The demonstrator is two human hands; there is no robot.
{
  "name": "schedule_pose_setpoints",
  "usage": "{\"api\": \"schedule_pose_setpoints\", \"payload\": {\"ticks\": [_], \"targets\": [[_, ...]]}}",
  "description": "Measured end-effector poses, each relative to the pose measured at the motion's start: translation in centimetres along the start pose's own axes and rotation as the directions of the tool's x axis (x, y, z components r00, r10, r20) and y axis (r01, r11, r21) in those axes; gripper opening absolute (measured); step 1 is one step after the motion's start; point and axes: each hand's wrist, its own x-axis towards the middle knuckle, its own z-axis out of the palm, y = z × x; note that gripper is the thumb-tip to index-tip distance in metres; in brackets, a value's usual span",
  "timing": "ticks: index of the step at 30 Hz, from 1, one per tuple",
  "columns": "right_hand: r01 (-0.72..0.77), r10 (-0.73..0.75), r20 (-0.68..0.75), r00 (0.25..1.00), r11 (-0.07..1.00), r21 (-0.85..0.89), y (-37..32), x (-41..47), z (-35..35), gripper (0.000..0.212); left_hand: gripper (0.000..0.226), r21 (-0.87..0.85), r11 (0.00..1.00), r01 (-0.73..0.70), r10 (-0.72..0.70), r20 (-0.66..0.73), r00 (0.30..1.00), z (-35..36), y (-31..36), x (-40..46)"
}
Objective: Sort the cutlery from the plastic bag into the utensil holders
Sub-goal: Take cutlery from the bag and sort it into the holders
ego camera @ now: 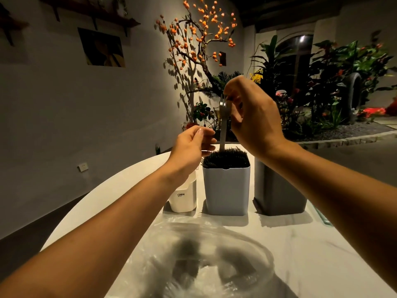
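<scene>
Dim plants frame the table (300,244), where the right hand (253,117) pinches a fork (223,125) into the bristled middle holder (226,188), left hand (191,147) loose, the plastic bag (206,261) probably next.

Three holders stand in a row mid-table: white holder (184,197) left, grey holder (226,188) centre, dark holder (279,190) right, with narrow gaps between. Grey holder's mouth packed with dark bristles (225,158). An upright fork (223,123) stands in them, pinched by right hand (255,117). Left hand (191,147) hovers over white holder, covering its opening. Crumpled plastic bag (206,261) fills near table (311,250); bare surface lies right of it.
</scene>
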Motion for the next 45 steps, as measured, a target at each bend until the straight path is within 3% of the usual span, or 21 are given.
{"api": "schedule_pose_setpoints", "payload": {"ticks": [4,9,13,18,20,23,26,28,31,35,39,45], "targets": [[-0.001,0.006,0.156,0.988,0.999,-0.035,0.8,-2.2,1.8,0.026,0.034,0.041,0.999,0.025,-0.025,0.003,1.000,-0.1,-1.0,0.1],[-0.006,0.059,0.419,0.906,0.992,-0.127,2.6,-4.7,3.8,0.013,0.029,0.073,0.997,0.028,-0.028,0.006,1.000,-0.9,-1.9,0.1],[0.139,0.062,0.676,0.734,0.961,-0.239,3.2,-5.9,4.2,0.022,0.028,0.105,0.989,0.102,-0.102,-0.005,0.995,-1.4,-2.7,0.1],[0.118,0.186,0.801,0.569,0.945,-0.303,2.7,-4.3,4.1,0.025,0.036,0.051,0.973,0.225,-0.226,-0.003,0.974,-1.8,-3.5,-0.2],[0.005,0.213,0.765,0.607,0.962,-0.272,2.1,-3.4,4.0,0.026,0.037,0.040,0.975,0.220,-0.220,0.009,0.975,-2.1,-3.6,-0.2],[-0.251,0.252,0.626,0.738,0.964,-0.091,0.7,-2.2,4.2,0.025,0.035,0.026,0.976,0.217,-0.217,0.026,0.976,-2.5,-3.6,-0.4],[-0.379,0.218,0.657,0.722,0.919,0.111,-1.6,-1.6,4.7,0.031,0.029,0.027,0.975,0.218,-0.220,0.051,0.974,-3.1,-3.6,-0.6],[-0.361,0.168,0.678,0.716,0.920,0.154,-2.7,-1.5,5.6,0.022,0.024,0.037,0.976,0.213,-0.215,0.074,0.974,-3.6,-3.6,-0.8],[-0.307,0.156,0.601,0.784,0.939,0.157,-3.3,-1.6,7.1,0.013,0.021,0.078,0.982,0.170,-0.175,0.066,0.982,-4.6,-3.8,-0.5],[0.019,-0.013,0.475,0.880,1.000,-0.007,-3.6,-2.2,9.1,0.010,0.034,0.099,0.983,0.152,-0.137,-0.138,0.981,-7.1,-4.8,0.6],[0.089,-0.032,0.566,0.824,0.993,-0.075,-4.2,-3.5,11.0,0.007,0.039,0.119,0.972,0.201,-0.180,-0.169,0.969,-8.8,-6.6,0.6],[0.064,0.036,0.697,0.716,0.991,-0.116,-5.3,-5.7,14.4,0.008,0.039,0.180,0.953,0.242,-0.220,-0.135,0.966,-9.8,-9.1,-0.1]]}}
